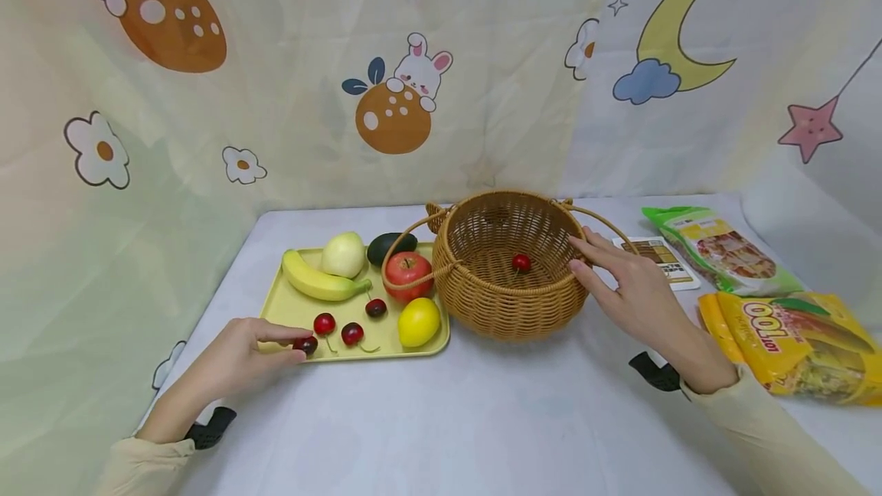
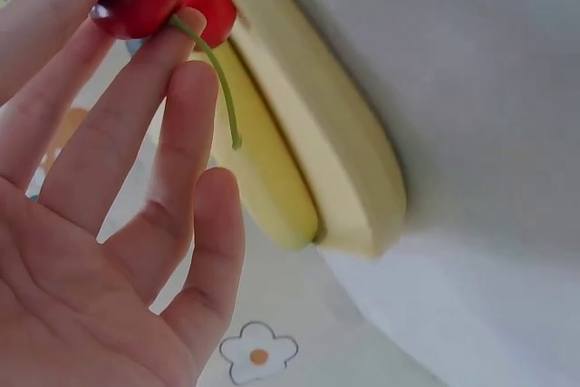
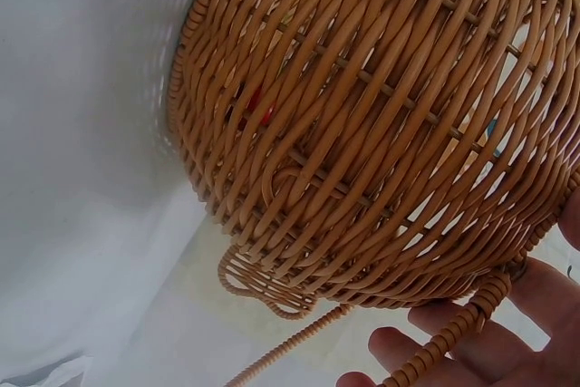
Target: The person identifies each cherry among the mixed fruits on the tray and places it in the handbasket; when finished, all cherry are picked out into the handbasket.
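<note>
Between thumb and fingertips, my left hand [image 1: 241,358] pinches a dark red cherry [image 1: 305,345] at the front left edge of the yellow tray [image 1: 276,312]. Its green stem hangs past the fingers in the left wrist view. Three more cherries [image 1: 352,334] lie close by on the tray. My right hand [image 1: 630,289] touches the right rim of a wicker basket [image 1: 510,312], fingers extended over the edge beside the handle [image 3: 444,337]. One cherry [image 1: 521,262] lies inside the basket.
A banana [image 1: 320,282], a pale round fruit [image 1: 343,255], an avocado [image 1: 390,249], a red apple [image 1: 409,275] and a lemon [image 1: 419,322] share the tray. A green package [image 1: 723,247], a yellow package [image 1: 799,343] and a printed card [image 1: 664,262] lie at right.
</note>
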`<state>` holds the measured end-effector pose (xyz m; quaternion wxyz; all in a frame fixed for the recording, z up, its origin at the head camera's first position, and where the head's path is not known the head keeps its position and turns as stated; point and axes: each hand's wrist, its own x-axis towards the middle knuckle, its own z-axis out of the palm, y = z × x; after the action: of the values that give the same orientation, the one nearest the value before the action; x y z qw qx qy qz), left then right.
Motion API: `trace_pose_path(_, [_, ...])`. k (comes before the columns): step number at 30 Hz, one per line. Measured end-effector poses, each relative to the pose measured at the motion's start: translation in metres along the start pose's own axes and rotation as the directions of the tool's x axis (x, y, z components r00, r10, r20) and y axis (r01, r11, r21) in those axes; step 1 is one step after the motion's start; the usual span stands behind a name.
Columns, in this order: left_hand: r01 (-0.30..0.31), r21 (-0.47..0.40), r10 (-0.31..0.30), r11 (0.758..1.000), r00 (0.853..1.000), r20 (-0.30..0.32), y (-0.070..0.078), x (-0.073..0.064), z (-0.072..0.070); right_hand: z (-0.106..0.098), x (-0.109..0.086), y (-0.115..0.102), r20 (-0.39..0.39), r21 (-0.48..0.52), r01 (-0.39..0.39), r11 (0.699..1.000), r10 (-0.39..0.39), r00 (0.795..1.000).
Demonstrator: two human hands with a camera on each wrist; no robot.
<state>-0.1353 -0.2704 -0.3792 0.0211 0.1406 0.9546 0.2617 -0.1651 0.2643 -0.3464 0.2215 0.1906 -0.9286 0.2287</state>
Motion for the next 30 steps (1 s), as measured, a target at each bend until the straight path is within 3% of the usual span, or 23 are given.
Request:
trace_pose_path(9, [0.035, -0.002, -0.035, 0.999, 0.999, 0.025, 0.006, -0.008, -0.025, 0.001, -0.001, 0.000, -0.006, 0.009, 0.002, 1.000, -0.002, 1.000])
trace_pose_path(16, [-0.091, 0.020, 0.090, 0.996, 0.995, 0.047, 0.028, 0.007, -0.048, 0.001, 0.000, 0.000, 0.003, 0.013, -0.006, 1.000, 0.006, 1.000])
trace_pose_path(19, [-0.182, 0.013, 0.180, 0.983, 0.980, 0.079, 0.043, 0.021, -0.054, 0.000, -0.001, 0.001, 0.005, 0.015, -0.005, 1.000, 0.005, 1.000])
trace_pose_path(23, [-0.279, -0.006, 0.277, 0.960, 0.951, 0.139, 0.068, 0.044, -0.063, 0.001, -0.001, 0.001, 0.002, 0.020, -0.001, 1.000, 0.001, 1.000])
trace_pose_path(30, [-0.341, 0.000, 0.328, 0.940, 0.906, 0.267, 0.106, 0.084, -0.079, 0.001, 0.000, 0.000, -0.002, 0.017, -0.003, 1.000, 0.003, 1.000])
